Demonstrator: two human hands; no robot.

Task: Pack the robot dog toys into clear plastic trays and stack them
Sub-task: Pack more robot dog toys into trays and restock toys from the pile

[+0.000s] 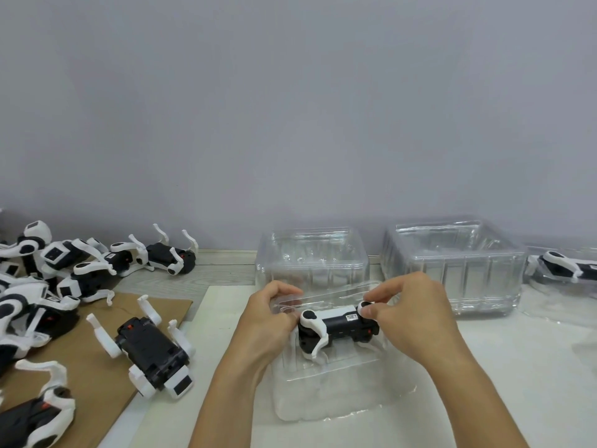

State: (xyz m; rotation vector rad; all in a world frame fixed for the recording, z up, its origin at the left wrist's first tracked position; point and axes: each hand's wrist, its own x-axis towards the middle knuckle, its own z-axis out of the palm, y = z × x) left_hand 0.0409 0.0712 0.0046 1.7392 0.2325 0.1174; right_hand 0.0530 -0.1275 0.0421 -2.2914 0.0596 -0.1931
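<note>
Nearest, at 6 o'clock, a clear plastic tray (332, 392) holds a black-and-white robot dog toy (339, 326) lying on its side. The left hand (268, 315) grips the toy's left end with curled fingers; the right hand (410, 315) pinches its right end. At 9 o'clock, loose robot dogs (64, 279) lie on brown cardboard (97, 376). Farther, at 12 to 2 o'clock, stand two empty tray stacks (452, 263); at 3 o'clock, a packed tray (562, 270).
</note>
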